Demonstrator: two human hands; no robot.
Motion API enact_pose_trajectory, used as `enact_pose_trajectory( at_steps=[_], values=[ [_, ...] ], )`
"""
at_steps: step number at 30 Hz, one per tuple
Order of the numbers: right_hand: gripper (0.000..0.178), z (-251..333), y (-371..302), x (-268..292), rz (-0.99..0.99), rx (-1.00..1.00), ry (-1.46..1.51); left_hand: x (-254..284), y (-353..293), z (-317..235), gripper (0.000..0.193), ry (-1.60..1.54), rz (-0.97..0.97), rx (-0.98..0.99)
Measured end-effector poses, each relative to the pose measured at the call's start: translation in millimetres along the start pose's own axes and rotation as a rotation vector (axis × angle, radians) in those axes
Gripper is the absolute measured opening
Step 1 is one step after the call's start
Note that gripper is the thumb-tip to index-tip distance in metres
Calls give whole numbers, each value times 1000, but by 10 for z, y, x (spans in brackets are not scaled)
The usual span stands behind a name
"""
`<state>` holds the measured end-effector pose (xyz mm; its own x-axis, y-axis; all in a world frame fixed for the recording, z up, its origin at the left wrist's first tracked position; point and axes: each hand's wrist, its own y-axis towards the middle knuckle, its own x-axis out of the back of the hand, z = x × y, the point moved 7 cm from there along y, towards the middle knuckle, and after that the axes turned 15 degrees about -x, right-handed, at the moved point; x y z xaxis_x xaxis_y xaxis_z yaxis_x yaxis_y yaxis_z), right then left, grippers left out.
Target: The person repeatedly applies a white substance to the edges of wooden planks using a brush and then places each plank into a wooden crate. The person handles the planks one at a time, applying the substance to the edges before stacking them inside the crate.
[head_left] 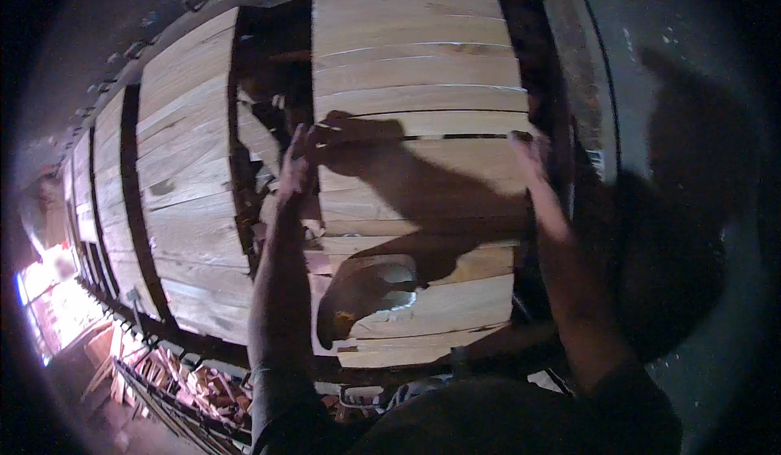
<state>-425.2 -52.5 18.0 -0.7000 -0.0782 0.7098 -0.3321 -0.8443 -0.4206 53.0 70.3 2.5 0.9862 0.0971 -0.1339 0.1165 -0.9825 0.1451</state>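
A row of pale wooden boards lies side by side in front of me, with a dark narrow gap between two of them. Just on the near side of that gap is a wooden board [468, 156], partly under my shadow. My left hand [296, 166] is at its left end, fingers pointing away from me and bent about the end. At the right end, my right hand [530, 154] has its fingertips curled against the board. Both hands appear closed on the board's ends, though the undersides of the fingers are hidden.
More rows of boards [191, 162] lie to the left, parted by dark slots. A metal frame edge [587, 73] runs along the right, beside grey floor [651, 16]. Scrap wood pieces [175, 382] are heaped at the lower left, near a bright opening [61, 300].
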Motion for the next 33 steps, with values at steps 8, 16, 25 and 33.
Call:
enact_pose_trajectory(
  at_steps=[8,16,25,33],
  values=[
    [50,-335,393,148,-38,224,-126,-305,169,-75,95,9,59,104],
    [55,-263,412,46,-29,-4,-116,-381,94,-373,64,240,-8,283],
    [42,-618,909,25,-318,-95,-320,-433,62,-324,56,14,-137,238],
    [41,-557,662,-47,-195,-59,-100,-276,90,-245,42,581,75,104]
  ],
)
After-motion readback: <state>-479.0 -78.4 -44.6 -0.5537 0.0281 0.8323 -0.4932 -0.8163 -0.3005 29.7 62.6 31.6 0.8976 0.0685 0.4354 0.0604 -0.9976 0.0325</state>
